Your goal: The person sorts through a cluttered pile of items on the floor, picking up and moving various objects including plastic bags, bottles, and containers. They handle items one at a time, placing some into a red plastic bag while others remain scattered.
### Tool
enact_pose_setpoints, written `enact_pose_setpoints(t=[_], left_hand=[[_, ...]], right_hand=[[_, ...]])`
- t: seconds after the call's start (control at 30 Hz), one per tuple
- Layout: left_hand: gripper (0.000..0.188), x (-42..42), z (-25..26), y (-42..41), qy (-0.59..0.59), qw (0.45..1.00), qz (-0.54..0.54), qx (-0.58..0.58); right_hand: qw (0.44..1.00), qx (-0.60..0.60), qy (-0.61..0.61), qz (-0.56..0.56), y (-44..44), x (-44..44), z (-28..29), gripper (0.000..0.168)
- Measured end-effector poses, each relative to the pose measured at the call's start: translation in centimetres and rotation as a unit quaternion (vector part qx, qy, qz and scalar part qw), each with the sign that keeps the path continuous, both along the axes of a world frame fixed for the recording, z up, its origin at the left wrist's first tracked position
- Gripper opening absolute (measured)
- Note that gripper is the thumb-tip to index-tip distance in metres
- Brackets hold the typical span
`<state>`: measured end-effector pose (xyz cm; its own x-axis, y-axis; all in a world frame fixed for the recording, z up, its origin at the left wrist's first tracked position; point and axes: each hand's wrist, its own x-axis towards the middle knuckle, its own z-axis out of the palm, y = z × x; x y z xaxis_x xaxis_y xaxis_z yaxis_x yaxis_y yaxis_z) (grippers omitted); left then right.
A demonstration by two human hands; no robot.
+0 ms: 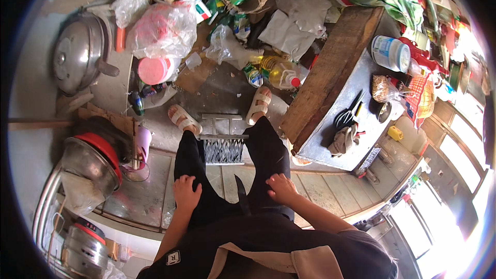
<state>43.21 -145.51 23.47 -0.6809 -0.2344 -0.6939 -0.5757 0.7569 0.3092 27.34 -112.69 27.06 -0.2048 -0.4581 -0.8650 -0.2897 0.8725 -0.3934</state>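
Observation:
My left hand (187, 192) rests on the thigh of the black trousers, fingers spread, with nothing in it. On the other thigh lies my right hand (281, 189), also holding nothing, its fingers slightly bent and apart. Between the legs, a dark pointed strip (242, 193) hangs or lies; what it is, I cannot tell. A low folding stool or rack with a woven grey seat (224, 151) stands between the knees. Light sandals (185, 117) are on both feet, which are planted on the dirty floor.
To the right, a metal-topped wooden table (329, 139) holds a whisk (343, 118), a crumpled cloth (344, 140) and a white jar (390, 53). An oil bottle (279, 72) and plastic bags lie ahead. A lidded metal pan (75, 54) and a steel bowl (91, 162) are at left.

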Motion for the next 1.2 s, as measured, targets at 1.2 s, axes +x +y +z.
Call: enact_pose_setpoints(t=[1.2], left_hand=[[0.035, -30.1, -25.2, 2.8, 0.009, 0.97, -0.187, 0.158]], right_hand=[[0.984, -0.037, -0.172, -0.036, -12.1, 1.9, -39.7, 0.067]])
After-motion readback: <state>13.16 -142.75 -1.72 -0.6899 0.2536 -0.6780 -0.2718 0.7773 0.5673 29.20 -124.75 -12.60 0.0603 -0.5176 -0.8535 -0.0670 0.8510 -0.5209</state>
